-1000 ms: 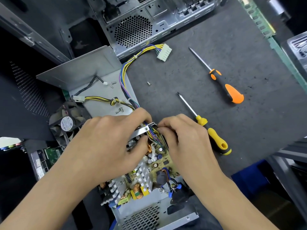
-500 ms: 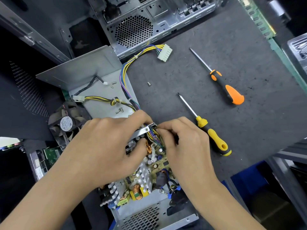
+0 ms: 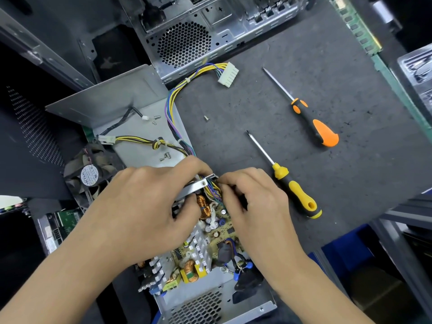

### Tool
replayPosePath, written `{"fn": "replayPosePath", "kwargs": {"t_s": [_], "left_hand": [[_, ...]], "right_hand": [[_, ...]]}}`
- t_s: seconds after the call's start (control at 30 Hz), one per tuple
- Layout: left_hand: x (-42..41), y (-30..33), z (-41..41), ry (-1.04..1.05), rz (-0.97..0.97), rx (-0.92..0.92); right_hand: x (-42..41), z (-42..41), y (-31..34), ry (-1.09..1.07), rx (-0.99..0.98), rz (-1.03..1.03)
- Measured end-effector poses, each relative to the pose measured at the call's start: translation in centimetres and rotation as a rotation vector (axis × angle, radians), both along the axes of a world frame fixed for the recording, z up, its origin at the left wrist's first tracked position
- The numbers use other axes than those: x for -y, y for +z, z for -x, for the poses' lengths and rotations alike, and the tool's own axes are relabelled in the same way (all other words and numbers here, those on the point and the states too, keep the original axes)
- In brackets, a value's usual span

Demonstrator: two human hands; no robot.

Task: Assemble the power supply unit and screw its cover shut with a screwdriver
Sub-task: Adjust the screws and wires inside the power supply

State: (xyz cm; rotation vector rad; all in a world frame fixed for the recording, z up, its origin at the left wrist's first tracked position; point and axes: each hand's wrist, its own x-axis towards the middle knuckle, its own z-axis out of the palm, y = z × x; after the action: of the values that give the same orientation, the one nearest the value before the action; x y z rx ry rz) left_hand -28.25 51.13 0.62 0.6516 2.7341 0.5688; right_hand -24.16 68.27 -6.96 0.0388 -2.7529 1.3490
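The power supply unit (image 3: 210, 298) sits open at the tabletop's (image 3: 350, 160) near edge. My left hand (image 3: 149, 206) curls its fingers round its metal bracket (image 3: 195, 186); my right hand (image 3: 254, 202) pinches the wire bundle (image 3: 211, 187) beside it. The yellow screwdriver (image 3: 294, 195) lies just right of my knuckles, the orange screwdriver (image 3: 313, 123) farther off.

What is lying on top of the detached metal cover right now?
On the metal cover: several loose screws, two small connectors and the wire bundle. Its near edge is hidden under the left hand.
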Motion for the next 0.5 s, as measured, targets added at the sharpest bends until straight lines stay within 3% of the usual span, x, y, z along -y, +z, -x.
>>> {"fn": "replayPosePath", "kwargs": {"t_s": [0.23,0.5], "left_hand": [[0.3,-0.2,-0.1,0.009,-0.006,0.01],[0.3,0.1,-0.2,0.042,0.002,0.062]], "right_hand": [[-0.4,0.6,0.0,0.057,-0.004,-0.07],[-1.8,0.4,0.9,-0.05,-0.036,-0.14]]}}
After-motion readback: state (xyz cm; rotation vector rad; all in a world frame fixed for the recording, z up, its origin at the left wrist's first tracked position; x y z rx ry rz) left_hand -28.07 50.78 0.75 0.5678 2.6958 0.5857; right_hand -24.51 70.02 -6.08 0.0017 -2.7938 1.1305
